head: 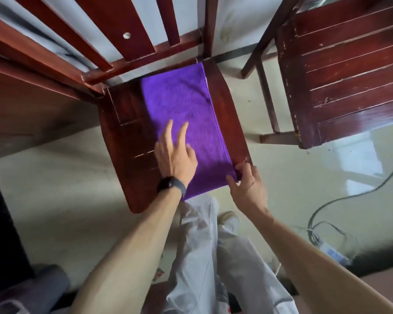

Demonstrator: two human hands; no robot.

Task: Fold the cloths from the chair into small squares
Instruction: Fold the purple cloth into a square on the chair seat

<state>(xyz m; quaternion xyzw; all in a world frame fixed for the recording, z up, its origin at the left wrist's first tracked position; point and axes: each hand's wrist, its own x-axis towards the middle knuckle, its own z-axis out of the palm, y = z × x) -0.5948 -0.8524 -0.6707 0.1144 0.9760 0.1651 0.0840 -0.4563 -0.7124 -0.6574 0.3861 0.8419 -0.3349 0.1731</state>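
Head view: looked down over both forearms onto a wooden seat
Cloths: one, a purple cloth [186, 105], lay flat as a long folded strip on the seat, running from the backrest to the front edge
Chairs: two, both dark red wood; the near chair [127, 132] carried the cloth, the second chair [349, 64] stood apart at the right
Left hand [175, 155]: lay palm down on the near half of the cloth, fingers straight and spread, gripping nothing; one black wristband [171, 185] sat on the wrist
Right hand [247, 186]: pinched the cloth's near right corner between thumb and fingers at the front edge of the seat
Floor [66, 177]: pale and glossy, with one grey cable [349, 196] trailing at the right
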